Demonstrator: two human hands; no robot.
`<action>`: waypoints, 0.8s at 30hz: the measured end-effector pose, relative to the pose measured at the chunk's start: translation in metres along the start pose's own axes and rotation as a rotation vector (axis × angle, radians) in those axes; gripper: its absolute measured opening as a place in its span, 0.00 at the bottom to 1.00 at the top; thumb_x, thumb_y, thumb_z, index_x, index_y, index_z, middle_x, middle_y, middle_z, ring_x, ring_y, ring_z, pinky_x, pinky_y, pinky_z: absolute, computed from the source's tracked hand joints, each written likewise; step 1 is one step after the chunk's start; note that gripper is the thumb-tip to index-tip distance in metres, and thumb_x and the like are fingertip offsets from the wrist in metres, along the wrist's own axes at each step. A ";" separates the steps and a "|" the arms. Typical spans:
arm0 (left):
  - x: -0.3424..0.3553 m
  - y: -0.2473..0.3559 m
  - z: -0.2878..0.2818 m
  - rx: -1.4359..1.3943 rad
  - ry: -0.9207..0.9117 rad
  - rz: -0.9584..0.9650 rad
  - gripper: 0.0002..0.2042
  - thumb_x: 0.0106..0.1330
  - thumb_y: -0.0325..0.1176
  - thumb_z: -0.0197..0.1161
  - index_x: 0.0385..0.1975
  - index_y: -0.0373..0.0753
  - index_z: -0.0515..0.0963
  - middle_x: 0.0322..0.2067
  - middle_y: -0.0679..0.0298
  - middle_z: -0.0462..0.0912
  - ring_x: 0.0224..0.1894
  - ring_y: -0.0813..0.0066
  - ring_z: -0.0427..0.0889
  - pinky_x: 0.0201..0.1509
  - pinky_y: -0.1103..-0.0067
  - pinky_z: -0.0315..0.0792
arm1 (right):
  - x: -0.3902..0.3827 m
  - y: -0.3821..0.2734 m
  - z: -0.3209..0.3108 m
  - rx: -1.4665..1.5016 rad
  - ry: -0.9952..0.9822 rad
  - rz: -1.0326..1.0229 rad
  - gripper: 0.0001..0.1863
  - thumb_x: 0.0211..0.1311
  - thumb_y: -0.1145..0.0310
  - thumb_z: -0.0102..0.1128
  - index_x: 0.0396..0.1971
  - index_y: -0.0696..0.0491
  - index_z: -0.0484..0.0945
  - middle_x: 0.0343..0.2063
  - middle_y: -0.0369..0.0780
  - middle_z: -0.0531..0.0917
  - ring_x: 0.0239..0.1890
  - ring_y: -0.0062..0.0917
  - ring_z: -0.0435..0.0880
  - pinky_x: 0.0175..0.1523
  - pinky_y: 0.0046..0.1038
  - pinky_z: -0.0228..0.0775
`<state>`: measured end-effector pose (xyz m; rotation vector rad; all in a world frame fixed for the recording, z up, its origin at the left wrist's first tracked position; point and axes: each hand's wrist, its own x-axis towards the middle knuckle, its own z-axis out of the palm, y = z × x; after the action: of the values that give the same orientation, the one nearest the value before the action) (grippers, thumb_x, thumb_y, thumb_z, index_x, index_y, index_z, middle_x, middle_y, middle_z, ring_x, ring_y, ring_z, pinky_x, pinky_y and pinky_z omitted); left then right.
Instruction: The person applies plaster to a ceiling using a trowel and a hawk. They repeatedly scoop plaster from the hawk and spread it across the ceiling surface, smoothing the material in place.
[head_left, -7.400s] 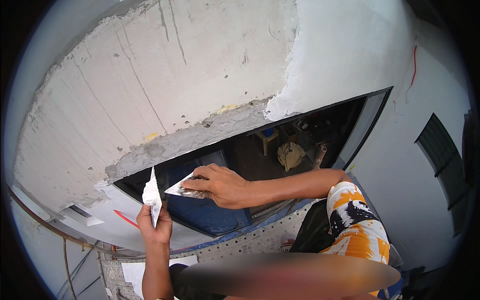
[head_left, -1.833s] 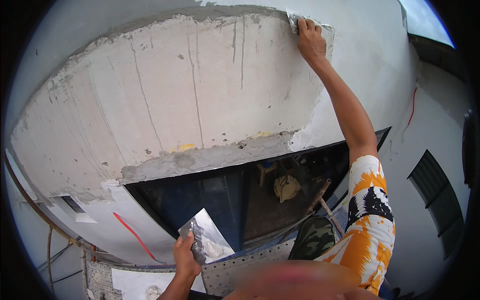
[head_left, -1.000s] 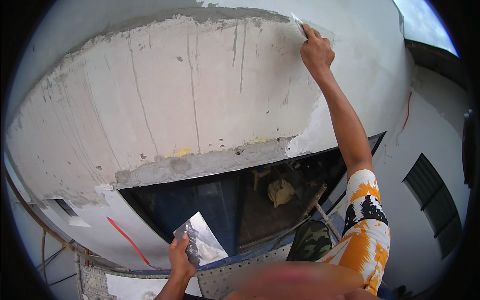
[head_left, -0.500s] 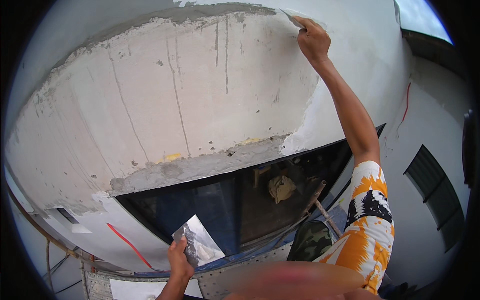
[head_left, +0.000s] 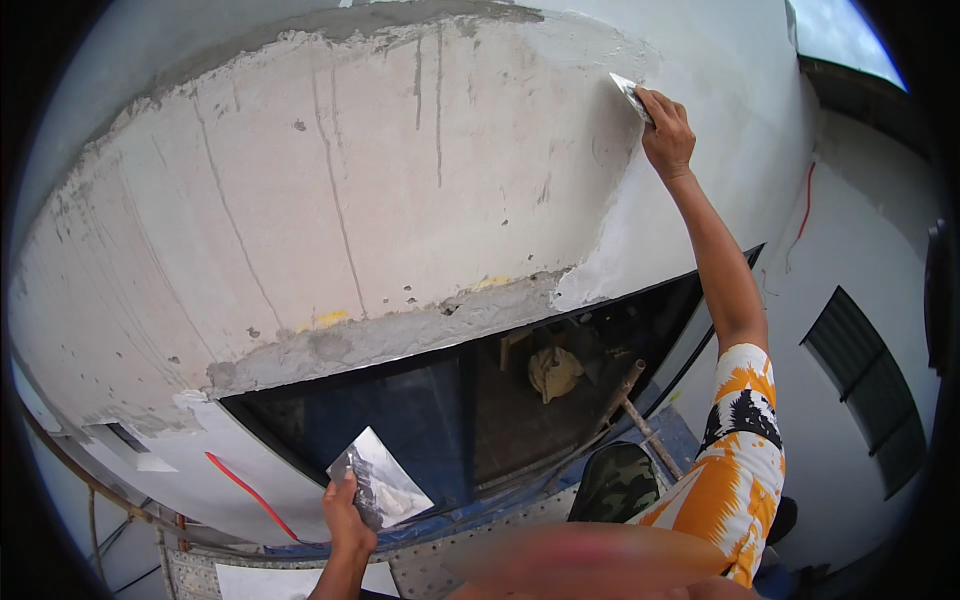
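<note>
High on the right, my right hand (head_left: 668, 135) is closed around a putty knife (head_left: 628, 95), its thin blade tilted against the wall (head_left: 520, 130). The blade is at the border between fresh white putty and bare pinkish plaster; any handle is hidden in the fingers. Low in front of me, my left hand (head_left: 350, 520) grips the near edge of a square metal plate (head_left: 385, 480), thumb on top. White putty and grey smears lie on that plate. It is held up before the dark window (head_left: 390, 410), apart from the wall.
Rough grey cement (head_left: 330, 345) runs along the top of the window. A red conduit (head_left: 250, 495) sticks out at lower left. Below lie a perforated metal scaffold plank (head_left: 430, 565) and a white sheet (head_left: 290, 582). A scaffold pipe (head_left: 650, 437) stands at right, near my camouflage-clad leg (head_left: 615, 485).
My right hand has moved down and slightly right along the wall with the putty knife, its blade now lower. The left hand with the plate has shifted slightly left in the picture.
</note>
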<state>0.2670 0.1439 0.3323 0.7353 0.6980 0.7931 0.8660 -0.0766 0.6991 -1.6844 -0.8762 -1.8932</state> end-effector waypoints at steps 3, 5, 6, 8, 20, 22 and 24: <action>0.000 -0.001 0.003 0.014 0.018 -0.001 0.08 0.71 0.30 0.59 0.47 0.37 0.78 0.40 0.64 0.84 0.39 0.72 0.84 0.48 0.73 0.78 | 0.059 0.004 -0.019 -0.196 -0.186 0.537 0.26 0.60 0.70 0.50 0.59 0.42 0.78 0.55 0.36 0.83 0.50 0.40 0.84 0.53 0.42 0.78; 0.000 -0.003 0.003 0.030 0.013 -0.003 0.09 0.71 0.31 0.59 0.47 0.37 0.77 0.40 0.64 0.84 0.39 0.72 0.84 0.47 0.73 0.78 | 0.092 -0.012 -0.027 -0.163 -0.398 0.693 0.25 0.59 0.67 0.50 0.58 0.47 0.78 0.55 0.40 0.83 0.52 0.42 0.84 0.54 0.44 0.77; 0.000 -0.004 0.003 0.034 0.003 0.005 0.09 0.71 0.31 0.59 0.47 0.37 0.77 0.40 0.64 0.84 0.39 0.72 0.84 0.47 0.73 0.78 | 0.099 -0.031 -0.024 -0.159 -0.449 0.689 0.25 0.59 0.67 0.49 0.57 0.49 0.78 0.54 0.41 0.83 0.52 0.42 0.84 0.55 0.45 0.76; 0.002 -0.007 0.003 0.036 -0.006 0.006 0.09 0.71 0.31 0.59 0.47 0.37 0.77 0.40 0.64 0.84 0.39 0.71 0.84 0.48 0.73 0.78 | 0.083 -0.079 -0.014 -0.155 -0.227 0.432 0.23 0.59 0.68 0.49 0.55 0.48 0.79 0.52 0.40 0.84 0.51 0.42 0.84 0.55 0.45 0.76; 0.009 -0.007 -0.002 -0.012 0.034 0.018 0.12 0.73 0.31 0.55 0.52 0.36 0.76 0.44 0.61 0.84 0.46 0.64 0.85 0.55 0.66 0.77 | 0.026 0.014 0.017 0.064 0.038 0.016 0.33 0.52 0.84 0.56 0.57 0.39 0.82 0.56 0.32 0.83 0.53 0.36 0.80 0.59 0.33 0.76; 0.010 -0.008 -0.001 -0.033 0.030 0.028 0.12 0.73 0.31 0.55 0.53 0.36 0.76 0.45 0.60 0.84 0.46 0.63 0.85 0.56 0.65 0.77 | 0.004 0.017 0.009 0.015 -0.198 -0.016 0.33 0.53 0.81 0.54 0.59 0.35 0.81 0.56 0.34 0.83 0.52 0.37 0.82 0.58 0.35 0.76; 0.009 -0.008 0.002 -0.075 0.050 -0.019 0.12 0.71 0.31 0.57 0.51 0.36 0.76 0.44 0.61 0.83 0.44 0.64 0.85 0.54 0.66 0.78 | 0.007 0.021 -0.002 -0.002 -0.110 0.198 0.32 0.56 0.76 0.51 0.60 0.33 0.79 0.56 0.36 0.83 0.53 0.38 0.82 0.59 0.38 0.75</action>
<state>0.2761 0.1465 0.3245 0.6424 0.7155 0.8183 0.8782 -0.0923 0.7091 -1.8183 -0.7190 -1.6852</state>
